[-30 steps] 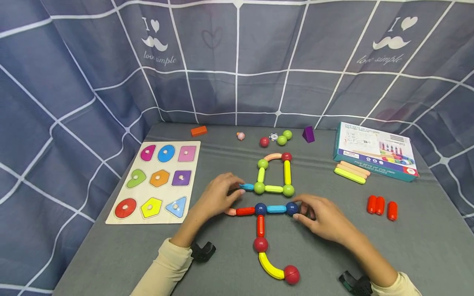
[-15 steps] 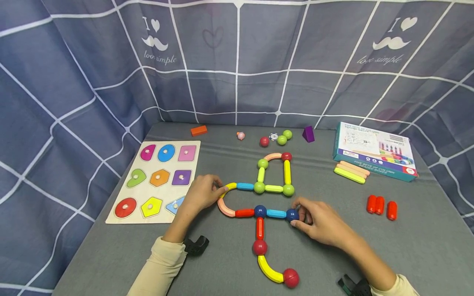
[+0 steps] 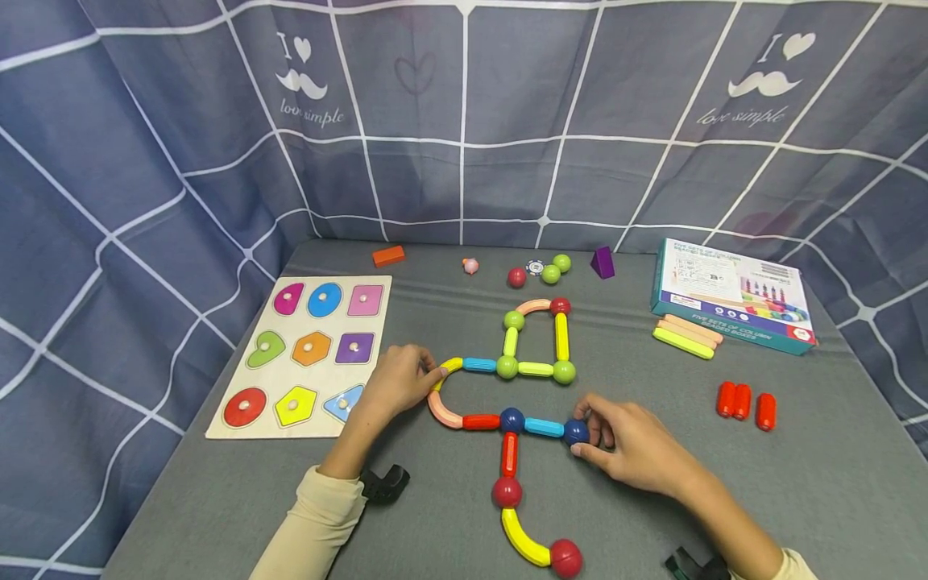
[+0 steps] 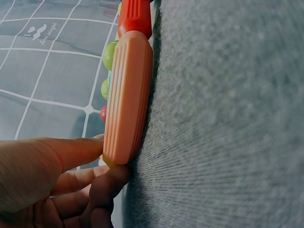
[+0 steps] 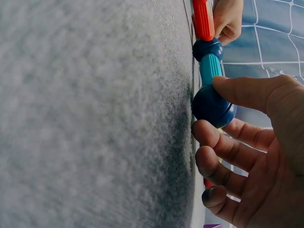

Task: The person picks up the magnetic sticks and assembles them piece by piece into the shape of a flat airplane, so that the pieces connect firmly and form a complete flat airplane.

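My left hand [image 3: 399, 380] pinches the curved joint where a short yellow rod [image 3: 451, 365] meets a curved peach rod [image 3: 444, 412]. In the left wrist view the peach rod [image 4: 127, 97] runs up from the fingertips to a red rod [image 4: 135, 18]. My right hand [image 3: 629, 441] holds a dark blue ball [image 3: 576, 432] between thumb and fingers, at the end of a light blue rod [image 3: 544, 428]. Another dark blue ball [image 3: 511, 420] links that rod to two red ones. Below it hang a red ball [image 3: 507, 492], a curved yellow rod [image 3: 524, 538] and a further red ball [image 3: 566, 557].
A closed loop of rods with green balls [image 3: 564, 371] lies behind. The wooden shape board [image 3: 300, 302] is at left. Red rods [image 3: 766, 412], peach sticks [image 3: 694, 329] and a toy box [image 3: 732, 296] are at right. Small pieces, including a purple block [image 3: 603, 263], line the back.
My left hand has moved left to the curve, where the yellow and peach rods now show joined. The lower chain and my right hand have shifted slightly toward the front.
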{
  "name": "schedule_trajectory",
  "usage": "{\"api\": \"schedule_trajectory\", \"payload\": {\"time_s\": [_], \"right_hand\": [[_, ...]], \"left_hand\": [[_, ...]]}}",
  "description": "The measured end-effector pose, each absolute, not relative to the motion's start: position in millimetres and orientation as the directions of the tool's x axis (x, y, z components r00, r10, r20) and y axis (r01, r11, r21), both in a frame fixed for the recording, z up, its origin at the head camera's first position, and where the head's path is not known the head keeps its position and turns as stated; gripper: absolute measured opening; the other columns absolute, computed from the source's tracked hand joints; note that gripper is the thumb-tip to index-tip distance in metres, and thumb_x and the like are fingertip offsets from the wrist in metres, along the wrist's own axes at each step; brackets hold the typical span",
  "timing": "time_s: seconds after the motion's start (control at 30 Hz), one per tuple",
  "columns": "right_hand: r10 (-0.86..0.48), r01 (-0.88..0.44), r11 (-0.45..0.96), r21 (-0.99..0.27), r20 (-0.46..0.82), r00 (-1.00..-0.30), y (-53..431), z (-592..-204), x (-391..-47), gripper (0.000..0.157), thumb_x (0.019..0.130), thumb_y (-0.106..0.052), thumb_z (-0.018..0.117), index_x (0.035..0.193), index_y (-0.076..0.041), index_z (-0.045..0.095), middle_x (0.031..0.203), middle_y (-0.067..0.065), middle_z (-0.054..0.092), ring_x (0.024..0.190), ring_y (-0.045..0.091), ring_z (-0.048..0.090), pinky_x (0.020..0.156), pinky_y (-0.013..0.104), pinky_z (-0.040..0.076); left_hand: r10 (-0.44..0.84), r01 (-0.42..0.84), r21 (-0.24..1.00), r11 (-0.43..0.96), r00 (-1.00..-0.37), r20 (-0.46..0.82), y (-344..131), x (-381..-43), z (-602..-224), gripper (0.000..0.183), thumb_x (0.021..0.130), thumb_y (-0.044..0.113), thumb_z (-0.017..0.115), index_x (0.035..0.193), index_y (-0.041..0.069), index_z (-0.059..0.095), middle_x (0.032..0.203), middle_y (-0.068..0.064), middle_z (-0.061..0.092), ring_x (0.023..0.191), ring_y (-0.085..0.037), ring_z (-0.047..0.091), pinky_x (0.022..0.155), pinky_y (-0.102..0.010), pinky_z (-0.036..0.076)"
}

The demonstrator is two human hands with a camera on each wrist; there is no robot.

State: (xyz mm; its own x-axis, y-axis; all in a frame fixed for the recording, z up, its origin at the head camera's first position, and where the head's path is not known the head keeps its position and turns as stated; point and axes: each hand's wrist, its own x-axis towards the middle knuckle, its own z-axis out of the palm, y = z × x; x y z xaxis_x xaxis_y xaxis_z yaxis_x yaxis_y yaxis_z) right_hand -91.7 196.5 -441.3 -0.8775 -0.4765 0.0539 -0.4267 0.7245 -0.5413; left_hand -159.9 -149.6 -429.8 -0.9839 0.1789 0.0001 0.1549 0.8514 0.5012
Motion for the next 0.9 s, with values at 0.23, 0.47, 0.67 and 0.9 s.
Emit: {"api": "schedule_trajectory", "payload": {"time_s": [0.23, 0.47, 0.67, 0.9], "right_hand": [[-0.483, -0.413, 0.727, -0.549, 0.019, -0.876, 199, -441, -90, 0.035, 0.078, -0.04, 0.077, 0.106, -0.029, 0.057, 0.07, -0.015, 0.053, 0.058, 0.003, 0.049, 0.051, 0.02, 0.037], [-0.488, -0.412, 0.718, -0.56, 0.017, -0.873, 203, -440, -92, 0.035, 0.08, -0.045, 0.074, 0.106, -0.027, 0.059, 0.071, -0.014, 0.054, 0.06, 0.005, 0.05, 0.052, 0.02, 0.038], [-0.472, -0.423, 0.693, -0.584, 0.076, -0.878, 212, -433, -109, 0.038, 0.085, -0.047, 0.067, 0.107, -0.017, 0.062, 0.069, -0.014, 0.054, 0.056, 0.005, 0.048, 0.05, 0.022, 0.039], [-0.327, -0.392, 0.756, -0.524, 0.217, -0.92, 236, -421, -144, 0.027, 0.09, -0.033, 0.066, 0.104, -0.01, 0.065, 0.078, -0.005, 0.06, 0.063, 0.011, 0.051, 0.053, 0.026, 0.041]], "left_hand": [[0.203, 0.179, 0.491, 0.853, -0.979, 0.005, -148, -161, -432, 0.026, 0.078, 0.037, 0.077, 0.081, 0.013, 0.068, 0.054, 0.004, 0.05, 0.049, -0.01, 0.044, 0.046, -0.027, 0.034], [0.225, 0.197, 0.485, 0.852, -0.974, 0.002, -146, -160, -432, 0.029, 0.078, 0.038, 0.077, 0.085, 0.012, 0.067, 0.054, 0.004, 0.049, 0.049, -0.01, 0.044, 0.047, -0.028, 0.034], [0.261, 0.292, 0.39, 0.873, -0.956, 0.131, -138, -156, -425, 0.032, 0.079, 0.038, 0.077, 0.092, 0.011, 0.068, 0.066, 0.004, 0.054, 0.058, -0.011, 0.048, 0.053, -0.029, 0.039], [0.576, 0.615, 0.394, 0.683, -0.785, 0.226, -106, -140, -412, 0.029, 0.088, 0.039, 0.067, 0.103, 0.015, 0.07, 0.093, 0.003, 0.063, 0.085, -0.011, 0.056, 0.072, -0.03, 0.046]]}}
